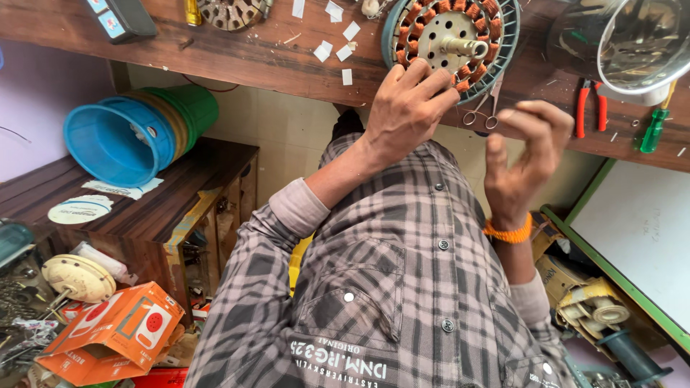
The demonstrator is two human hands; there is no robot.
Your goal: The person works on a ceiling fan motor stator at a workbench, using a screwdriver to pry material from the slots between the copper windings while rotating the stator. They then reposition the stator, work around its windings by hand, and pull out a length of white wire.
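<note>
- Here, the left hand sits at upper centre of the frame, fingers spread and resting on the lower rim of the fan stator; it touches the windings but does not close around anything.
- The right hand hangs just right of centre, apart from the stator, fingers loosely curled and half open, holding nothing; an orange thread band circles its wrist.
- The stator lies flat on the wooden worktop at the top edge, a round disc ringed with copper-coloured coils, its short metal shaft standing out from the face and pointing towards the right of the frame.
- Small scissors lie just beneath the stator, between the two hands.
- Red-handled pliers and a green-handled screwdriver lie further right on the worktop, under a shiny metal cover in the upper right corner.
- White paper slips are scattered left of the stator.
- Stacked blue and green tubs lie on their side on a wooden cabinet at left; an orange box sits lower left.
</note>
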